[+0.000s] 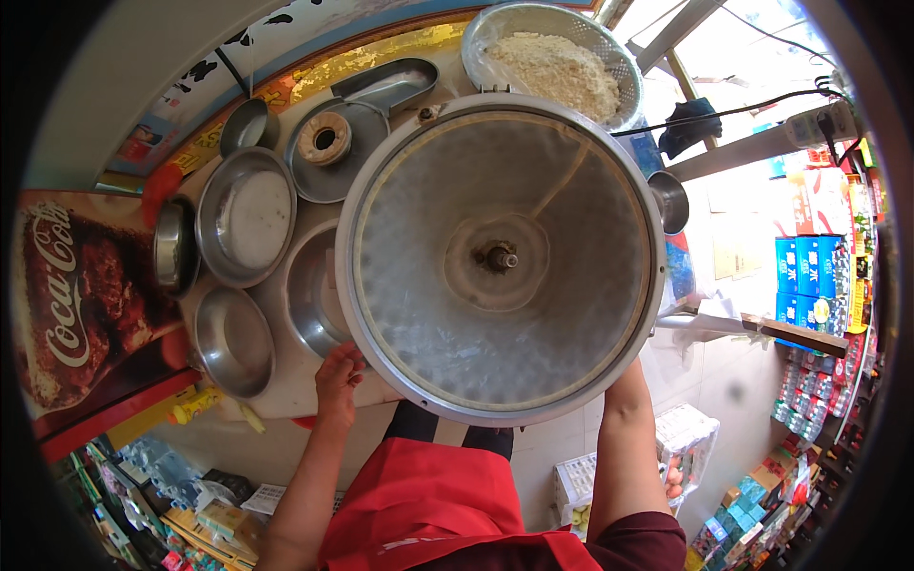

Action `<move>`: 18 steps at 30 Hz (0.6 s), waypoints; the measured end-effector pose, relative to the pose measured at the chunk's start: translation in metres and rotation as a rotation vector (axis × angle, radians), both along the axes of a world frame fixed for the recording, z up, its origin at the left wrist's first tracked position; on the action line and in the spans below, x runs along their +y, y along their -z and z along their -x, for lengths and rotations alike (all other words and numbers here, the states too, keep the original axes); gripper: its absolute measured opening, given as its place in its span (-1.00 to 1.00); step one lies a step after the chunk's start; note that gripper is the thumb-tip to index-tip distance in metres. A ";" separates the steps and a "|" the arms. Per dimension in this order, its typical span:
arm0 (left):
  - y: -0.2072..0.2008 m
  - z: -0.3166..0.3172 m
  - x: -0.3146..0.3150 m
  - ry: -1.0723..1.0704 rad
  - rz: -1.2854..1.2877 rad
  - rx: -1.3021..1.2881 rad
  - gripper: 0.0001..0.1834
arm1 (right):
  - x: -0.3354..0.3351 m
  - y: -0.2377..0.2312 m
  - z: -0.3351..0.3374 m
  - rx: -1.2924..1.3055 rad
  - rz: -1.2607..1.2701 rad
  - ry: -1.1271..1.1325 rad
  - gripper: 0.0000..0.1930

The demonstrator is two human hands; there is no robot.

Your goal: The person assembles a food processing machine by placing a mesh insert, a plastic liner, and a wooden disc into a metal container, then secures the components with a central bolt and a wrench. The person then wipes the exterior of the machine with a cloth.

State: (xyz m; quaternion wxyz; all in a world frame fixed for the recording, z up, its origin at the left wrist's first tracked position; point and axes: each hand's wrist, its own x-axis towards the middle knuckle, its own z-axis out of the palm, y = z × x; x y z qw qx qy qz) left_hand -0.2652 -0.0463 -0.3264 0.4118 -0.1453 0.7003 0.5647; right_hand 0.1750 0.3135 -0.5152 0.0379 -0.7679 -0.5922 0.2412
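Observation:
A large round metal drum (447, 324) stands in front of me, with a pale ring inside its rim and a threaded shaft (502, 258) at its centre. My left hand (340, 376) is at the drum's lower left rim, its fingers curled together. Whatever they may hold is too small to make out. On the other side my right arm (626, 428) reaches up under the drum's lower right rim, which hides that hand's fingers. Left of the drum, partly covered by it, lies a steel basin (309, 305) close to my left hand.
Several steel bowls (235, 343) sit on the table at left. A pan (319, 176) there holds a brown ring-shaped part (325, 139). Behind the drum stands a colander (624, 90) of pale flour-like powder (557, 71). A cable (733, 114) crosses at upper right; crates (685, 433) stand on the floor.

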 end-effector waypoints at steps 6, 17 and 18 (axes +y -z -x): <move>-0.005 -0.007 0.002 0.058 -0.052 -0.042 -0.72 | -0.006 0.002 -0.011 0.054 -0.050 0.064 -0.43; 0.060 -0.007 -0.014 0.037 -0.052 -0.201 -0.68 | -0.145 -0.108 0.138 0.824 -0.309 0.290 -0.64; 0.069 -0.002 -0.016 0.036 -0.058 -0.214 -0.69 | -0.169 -0.119 0.170 0.913 -0.225 0.254 -0.66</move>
